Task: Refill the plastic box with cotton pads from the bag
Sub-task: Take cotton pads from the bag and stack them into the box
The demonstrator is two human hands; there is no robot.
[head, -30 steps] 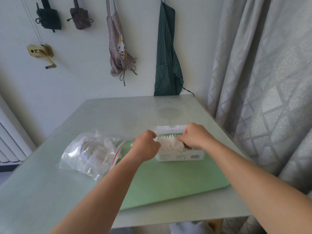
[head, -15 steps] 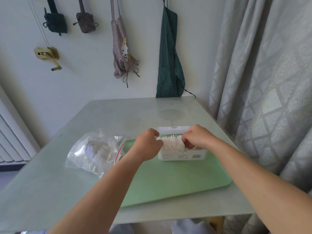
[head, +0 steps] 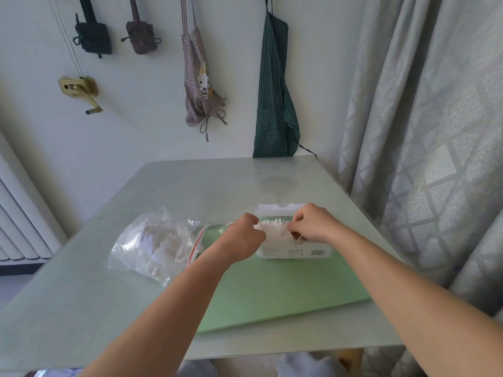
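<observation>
Centrally, cotton pads [head: 273, 230] stand packed in the plastic box [head: 295, 252] on the green mat [head: 272, 295]; left hand [head: 242, 237] and right hand [head: 311, 223], fingers curled, apparently pinch the stack's ends. Compress evenly, seating pads below the rim.

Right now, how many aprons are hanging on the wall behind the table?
2. A checked apron with a cartoon figure hangs near the middle of the wall; a dark green striped apron hangs to its right, nearer the curtain. None seems hidden.
</observation>
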